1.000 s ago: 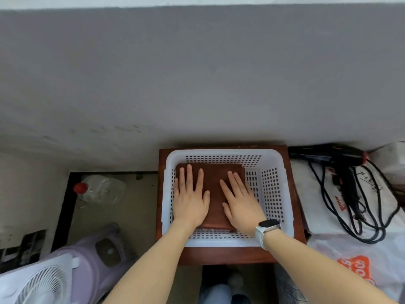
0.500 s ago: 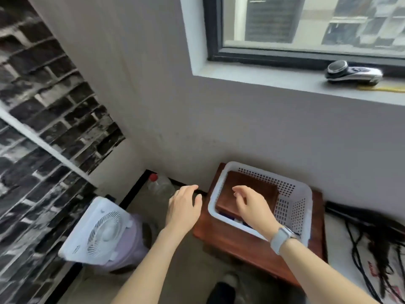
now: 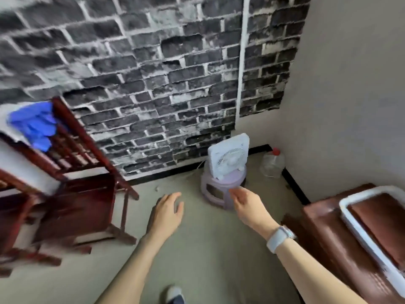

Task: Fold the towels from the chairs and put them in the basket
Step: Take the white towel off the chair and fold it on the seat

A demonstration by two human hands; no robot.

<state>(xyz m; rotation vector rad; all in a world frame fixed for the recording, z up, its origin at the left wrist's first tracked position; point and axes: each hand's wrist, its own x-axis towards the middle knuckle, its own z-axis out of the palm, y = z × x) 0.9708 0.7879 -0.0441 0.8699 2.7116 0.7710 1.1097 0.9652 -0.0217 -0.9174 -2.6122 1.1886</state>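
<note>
With a brown towel (image 3: pixel 381 224) laid in the basket (image 3: pixel 359 227) at lower right, both hands (image 3: pixel 167 212) (image 3: pixel 248 206) are held loose and empty, so the blue towel (image 3: pixel 32 126) on the chair (image 3: pixel 72 172) at upper left is probably to be fetched next.

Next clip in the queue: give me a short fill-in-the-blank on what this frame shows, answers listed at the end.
1. The towel draped over the chair is ____ in colour.
2. The folded towel in the white basket is ____.
3. The white fan stands on a ____ stool.
4. The left hand and right hand both hold ____.

Answers: blue; brown; purple; nothing
</note>
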